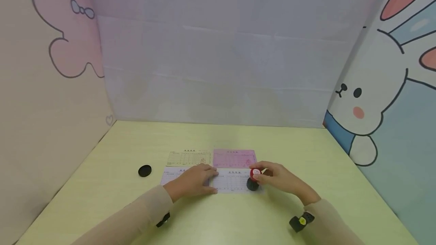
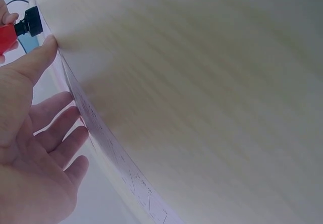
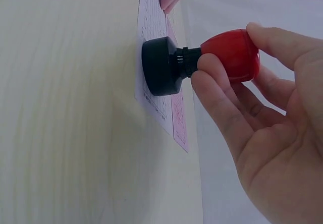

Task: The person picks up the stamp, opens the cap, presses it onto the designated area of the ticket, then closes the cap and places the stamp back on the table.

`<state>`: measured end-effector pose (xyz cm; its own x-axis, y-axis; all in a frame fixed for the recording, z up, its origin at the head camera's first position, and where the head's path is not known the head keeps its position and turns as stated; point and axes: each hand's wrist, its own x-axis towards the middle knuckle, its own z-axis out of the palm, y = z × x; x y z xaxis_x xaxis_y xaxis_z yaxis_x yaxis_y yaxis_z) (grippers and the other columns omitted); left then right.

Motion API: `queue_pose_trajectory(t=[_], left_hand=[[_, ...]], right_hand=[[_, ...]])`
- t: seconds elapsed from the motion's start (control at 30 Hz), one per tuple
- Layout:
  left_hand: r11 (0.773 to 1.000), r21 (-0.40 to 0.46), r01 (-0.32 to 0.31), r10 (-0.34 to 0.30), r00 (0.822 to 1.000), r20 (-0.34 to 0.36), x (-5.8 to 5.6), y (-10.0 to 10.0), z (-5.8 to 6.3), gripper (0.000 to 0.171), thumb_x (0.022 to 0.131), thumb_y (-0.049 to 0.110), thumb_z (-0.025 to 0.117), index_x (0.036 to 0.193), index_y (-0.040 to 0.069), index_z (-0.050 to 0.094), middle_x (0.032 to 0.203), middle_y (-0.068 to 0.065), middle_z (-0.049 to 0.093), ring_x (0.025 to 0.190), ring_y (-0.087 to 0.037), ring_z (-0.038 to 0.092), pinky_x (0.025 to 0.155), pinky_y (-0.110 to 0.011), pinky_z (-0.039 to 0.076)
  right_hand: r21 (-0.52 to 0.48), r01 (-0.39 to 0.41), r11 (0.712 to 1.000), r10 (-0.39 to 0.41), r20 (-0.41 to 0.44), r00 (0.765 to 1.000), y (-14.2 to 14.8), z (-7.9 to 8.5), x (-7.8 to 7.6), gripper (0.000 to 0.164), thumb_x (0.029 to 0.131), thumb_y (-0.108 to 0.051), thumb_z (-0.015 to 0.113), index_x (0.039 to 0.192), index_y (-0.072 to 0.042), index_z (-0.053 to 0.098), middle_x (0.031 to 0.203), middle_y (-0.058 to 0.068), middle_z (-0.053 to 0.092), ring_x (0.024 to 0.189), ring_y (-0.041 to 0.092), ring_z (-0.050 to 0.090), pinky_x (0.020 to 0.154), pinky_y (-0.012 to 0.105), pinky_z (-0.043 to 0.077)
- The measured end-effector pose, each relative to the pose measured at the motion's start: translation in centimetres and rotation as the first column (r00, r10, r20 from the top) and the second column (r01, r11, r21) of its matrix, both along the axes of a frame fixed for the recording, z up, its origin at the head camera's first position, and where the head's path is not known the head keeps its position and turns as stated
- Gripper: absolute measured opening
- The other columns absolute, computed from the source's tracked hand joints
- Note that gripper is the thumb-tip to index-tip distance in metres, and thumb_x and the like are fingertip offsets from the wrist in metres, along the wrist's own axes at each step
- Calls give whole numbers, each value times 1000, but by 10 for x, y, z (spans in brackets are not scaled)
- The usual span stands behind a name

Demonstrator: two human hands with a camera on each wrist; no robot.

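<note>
My right hand (image 1: 280,179) grips the red knob of a hand stamp (image 3: 232,55) between thumb and fingers. The stamp's round black base (image 3: 160,66) stands at the right end of a white printed form (image 1: 231,182); whether it presses fully flat cannot be told. On the left edge of that form, the fingers of my left hand (image 1: 192,182) rest spread and fairly straight, thumb toward me. This hand partly covers a second white form (image 1: 169,174). Behind lie a yellow form (image 1: 185,158) and a pink form (image 1: 234,158), each with a small red mark at its lower right.
A round black cap (image 1: 145,170) lies on the light wooden table (image 1: 102,199), left of the forms. A pale sheet (image 1: 218,56) closes off the back, and printed cartoon panels stand at both sides, one with a rabbit (image 1: 368,97).
</note>
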<state>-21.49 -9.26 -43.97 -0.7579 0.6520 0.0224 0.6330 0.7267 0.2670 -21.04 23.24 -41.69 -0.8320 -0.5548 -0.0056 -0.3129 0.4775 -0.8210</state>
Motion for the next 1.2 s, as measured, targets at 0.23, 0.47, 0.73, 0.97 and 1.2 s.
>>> queue_pose_trajectory(t=[0.23,0.47,0.73,0.97,1.2], left_hand=[[999,-34,5,-6,999,-33,-2,3,-4,62,90,48,73,137,8,61,141,-6,57,132,-27,51,111,-43,38],[999,-46,6,-8,999,-48,-4,3,-5,62,90,50,72,136,10,63,141,-5,58,131,-26,51,111,-42,39],[1000,-27,14,-15,998,-62,-4,2,-5,61,90,49,73,134,10,64,140,-5,58,131,-25,51,111,-42,38],[998,57,-9,12,997,-70,-3,-5,3,56,89,45,75,132,10,66,138,-5,59,129,-26,53,109,-44,40],[994,98,-56,63,996,-68,-6,-23,12,53,90,39,76,132,9,66,138,-8,59,128,-30,53,106,-49,43]], right_hand=[[54,19,998,-13,-109,994,6,9,1,38,97,-28,69,129,-8,63,106,2,66,87,18,65,73,28,54],[29,57,998,-53,-145,988,10,19,1,37,96,-28,71,130,-16,63,107,1,67,88,20,65,73,28,53],[2,68,998,-67,-138,988,7,24,1,38,96,-25,71,131,-14,62,109,4,66,90,22,65,75,29,54],[-3,82,997,-81,-154,985,7,22,1,39,96,-25,71,131,-13,62,110,4,66,90,23,66,75,29,54],[-10,92,996,-92,-158,983,7,20,1,39,95,-26,72,131,-14,62,109,3,66,89,23,65,73,28,53]])
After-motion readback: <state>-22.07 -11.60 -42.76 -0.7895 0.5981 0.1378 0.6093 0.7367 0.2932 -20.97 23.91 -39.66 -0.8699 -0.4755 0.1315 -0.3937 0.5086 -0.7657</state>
